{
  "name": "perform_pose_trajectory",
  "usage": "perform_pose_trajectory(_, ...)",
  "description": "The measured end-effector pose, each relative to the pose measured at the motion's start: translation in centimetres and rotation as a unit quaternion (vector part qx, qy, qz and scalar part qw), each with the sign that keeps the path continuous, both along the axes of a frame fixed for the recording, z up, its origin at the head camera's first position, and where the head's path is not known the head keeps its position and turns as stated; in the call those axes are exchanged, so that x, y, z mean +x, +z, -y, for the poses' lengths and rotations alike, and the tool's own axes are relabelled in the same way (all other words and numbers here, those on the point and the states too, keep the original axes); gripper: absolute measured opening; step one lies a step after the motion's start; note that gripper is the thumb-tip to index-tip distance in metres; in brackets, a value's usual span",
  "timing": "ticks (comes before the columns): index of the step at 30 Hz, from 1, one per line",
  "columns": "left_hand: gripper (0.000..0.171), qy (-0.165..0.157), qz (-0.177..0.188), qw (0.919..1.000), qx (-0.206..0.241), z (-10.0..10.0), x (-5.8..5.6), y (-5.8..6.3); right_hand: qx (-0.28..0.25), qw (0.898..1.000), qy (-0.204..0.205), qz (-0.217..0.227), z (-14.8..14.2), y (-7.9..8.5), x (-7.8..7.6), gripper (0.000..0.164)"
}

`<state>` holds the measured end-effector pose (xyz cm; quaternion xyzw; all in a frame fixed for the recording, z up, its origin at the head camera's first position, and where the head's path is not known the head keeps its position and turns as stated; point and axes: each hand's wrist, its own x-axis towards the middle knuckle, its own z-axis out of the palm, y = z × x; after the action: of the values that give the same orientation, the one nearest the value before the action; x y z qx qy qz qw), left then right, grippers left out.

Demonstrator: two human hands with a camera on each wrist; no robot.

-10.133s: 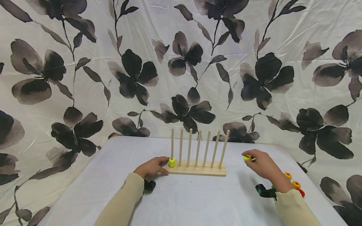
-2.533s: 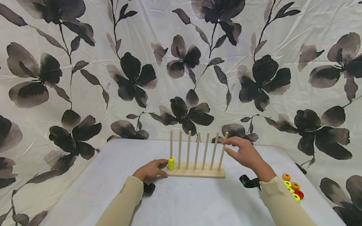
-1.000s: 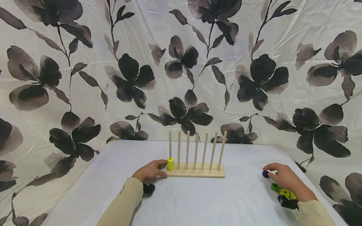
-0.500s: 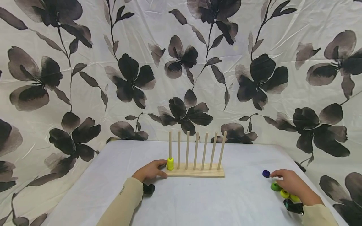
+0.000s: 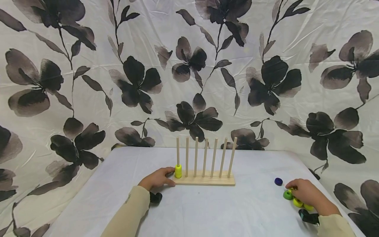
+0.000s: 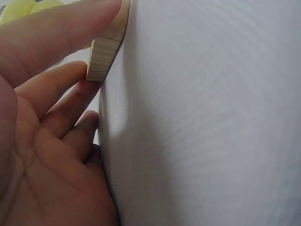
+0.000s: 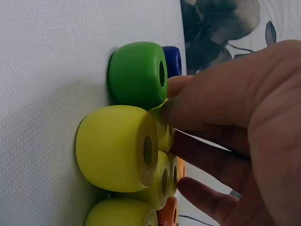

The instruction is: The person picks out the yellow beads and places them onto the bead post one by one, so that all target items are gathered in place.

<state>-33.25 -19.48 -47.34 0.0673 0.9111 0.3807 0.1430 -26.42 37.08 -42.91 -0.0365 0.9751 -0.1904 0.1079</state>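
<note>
A wooden peg rack (image 5: 204,181) with a row of upright pegs stands mid-table; yellow beads (image 5: 178,171) are stacked low on its leftmost peg. My left hand (image 5: 157,178) holds the left end of the rack, thumb and finger on the base's wooden edge (image 6: 104,56). Over on the right, my right hand (image 5: 309,194) is among loose beads. Its thumb and finger pinch a yellow bead (image 7: 160,126), partly hidden by the thumb. Beside it sit a green bead (image 7: 136,75) and a nearer yellow bead (image 7: 113,148). A navy bead (image 5: 278,181) lies apart, left of the fingertips.
Red (image 7: 168,212) and orange beads (image 7: 181,168) lie deeper in the group, mostly hidden in the head view by the right hand. A white cloth (image 5: 237,210) covers the table. Floral fabric (image 5: 189,82) hangs behind it.
The yellow stack on the left peg has grown since the oldest frame. My right hand left the rack, touched the navy bead, then shifted right to a yellow bead. The left hand stayed put.
</note>
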Motion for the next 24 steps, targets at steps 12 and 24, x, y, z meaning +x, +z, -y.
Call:
perform_pose_trajectory(12, 0.08, 0.005, 0.004, 1.0, 0.0, 0.0, 0.01, -0.05, -0.001, 1.0, 0.001, 0.014, -0.1, -0.28, -0.2, 0.033)
perform_pose_trajectory(24, 0.079, 0.002, 0.001, 1.0, -0.006, -0.07, 0.12, 0.12, 0.01, 1.0, -0.001, 0.007, -0.15, -0.28, -0.25, 0.031)
